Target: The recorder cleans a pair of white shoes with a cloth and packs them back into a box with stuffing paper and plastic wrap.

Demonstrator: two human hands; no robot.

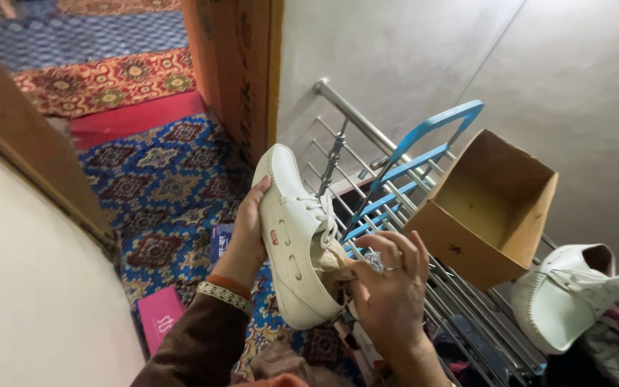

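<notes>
White lace-up shoe (291,240) held in mid-air, sole toward left grip (247,229), toe pointing up, laces loose; right grip (388,283) pinches its tongue at the opening w/ fingertips.

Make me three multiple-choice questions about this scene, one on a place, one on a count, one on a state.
1. Where does the open brown cardboard box rest?
A. on the metal rack
B. on the patterned carpet
C. in a hand

2. How many white lace-up shoes show?
A. one
B. two
C. three

3. The white shoe in the hands is:
A. boxed
B. held by both hands
C. lying on the floor

Answers: 1 A, it sits on the bars. 2 B, one held, a second white shoe beside the box. 3 B, left hand cups the sole, right hand is at its opening.
</notes>
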